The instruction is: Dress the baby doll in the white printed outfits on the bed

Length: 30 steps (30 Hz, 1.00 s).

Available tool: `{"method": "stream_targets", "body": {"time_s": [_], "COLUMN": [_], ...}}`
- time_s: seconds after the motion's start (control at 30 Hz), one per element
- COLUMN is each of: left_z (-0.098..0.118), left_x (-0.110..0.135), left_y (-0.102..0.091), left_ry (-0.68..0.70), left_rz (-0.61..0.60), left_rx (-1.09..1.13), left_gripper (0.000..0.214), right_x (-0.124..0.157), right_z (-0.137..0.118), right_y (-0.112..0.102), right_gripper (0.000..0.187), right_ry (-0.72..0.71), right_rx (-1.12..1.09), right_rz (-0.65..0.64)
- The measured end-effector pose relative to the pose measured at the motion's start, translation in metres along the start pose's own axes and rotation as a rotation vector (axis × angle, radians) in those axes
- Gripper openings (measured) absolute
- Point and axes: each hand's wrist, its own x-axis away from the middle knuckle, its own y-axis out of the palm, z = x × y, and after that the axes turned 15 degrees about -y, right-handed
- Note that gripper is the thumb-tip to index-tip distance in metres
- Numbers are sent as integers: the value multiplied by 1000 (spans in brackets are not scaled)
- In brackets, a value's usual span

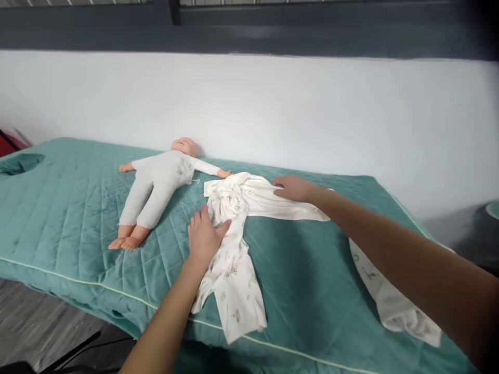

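Note:
A baby doll (156,187) in a pale grey suit lies on its back on the green quilted bed (78,208), head toward the wall. To its right lies a white printed baby garment (237,270), spread and partly crumpled. My left hand (203,235) rests flat on the garment's left part, fingers stretched out. My right hand (292,188) lies on the garment's upper part, fingers extended and pressing the cloth. Another white printed piece (393,306) shows under my right forearm near the bed's right edge.
A white wall (273,104) runs directly behind the bed. The bed has a face hole (21,162) at its far left end. A piped front edge (97,288) drops to a grey floor at the lower left.

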Motion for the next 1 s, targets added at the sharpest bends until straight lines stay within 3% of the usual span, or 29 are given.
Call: {"method": "stream_targets", "body": {"time_s": [0.1, 0.2, 0.3, 0.4, 0.5, 0.6, 0.67, 0.73, 0.8, 0.87, 1.0], "left_z": [13, 41, 71, 92, 103, 109, 114, 119, 125, 131, 141], "left_x": [16, 37, 63, 86, 100, 108, 111, 114, 115, 116, 116], "left_y": [1, -5, -31, -65, -86, -95, -101, -108, -115, -120, -123], "left_ry": [-76, -31, 228, 599, 719, 690, 655, 639, 645, 685, 857], "left_rz": [-178, -440, -671, -860, -732, -506, -435, -482, -615, -673, -487], "left_rx": [162, 277, 342, 278, 375, 572, 662, 660, 532, 370, 289], "left_gripper": [74, 43, 30, 38, 59, 66, 65, 53, 34, 19, 11], "right_x": [16, 35, 58, 85, 113, 142, 158, 173, 186, 198, 222], "right_z": [-32, -65, -91, -113, -135, -162, -180, -196, -207, -213, -209], "right_y": [-11, -24, -46, -75, -101, -117, -124, -131, -138, -144, -145], "right_gripper": [30, 31, 27, 22, 21, 22, 23, 23, 22, 20, 19], "right_ry": [-61, -147, -232, -230, -232, -310, -367, -386, -378, -364, -270], "right_rx": [-60, -180, -318, -411, -465, -500, -487, -466, -443, -393, -292], "right_rz": [49, 106, 128, 141, 146, 154, 163, 184, 209, 223, 271]}}
